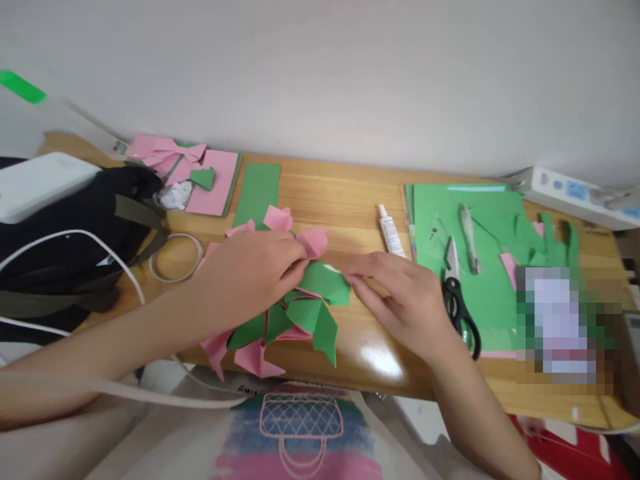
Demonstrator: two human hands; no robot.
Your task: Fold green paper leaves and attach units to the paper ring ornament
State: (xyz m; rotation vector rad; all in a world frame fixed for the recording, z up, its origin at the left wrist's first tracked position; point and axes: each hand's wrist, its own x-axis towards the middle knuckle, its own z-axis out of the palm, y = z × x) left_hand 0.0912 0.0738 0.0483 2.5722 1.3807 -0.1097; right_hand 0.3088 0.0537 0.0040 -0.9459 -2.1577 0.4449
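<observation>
A folded pink and green paper flower (305,317) lies near the front edge of the wooden table. My left hand (250,267) rests over its upper left part, thumb and fingers pinched on the paper by a pink petal (313,243). From the right, my right hand (400,293) pinches the end of a thin white strip (332,268) at the top edge of a green paper flap (330,287). Much of the flower's left side is hidden beneath my left hand. A white glue tube (392,233) lies just beyond my right hand.
Black-handled scissors (454,293) and a clear-handled cutter (470,239) lie on green paper sheets (435,207) at right. A power strip (565,187) sits behind. Pink paper (217,177) and a green strip (257,190) lie back left, near a black bag (65,260) with cables.
</observation>
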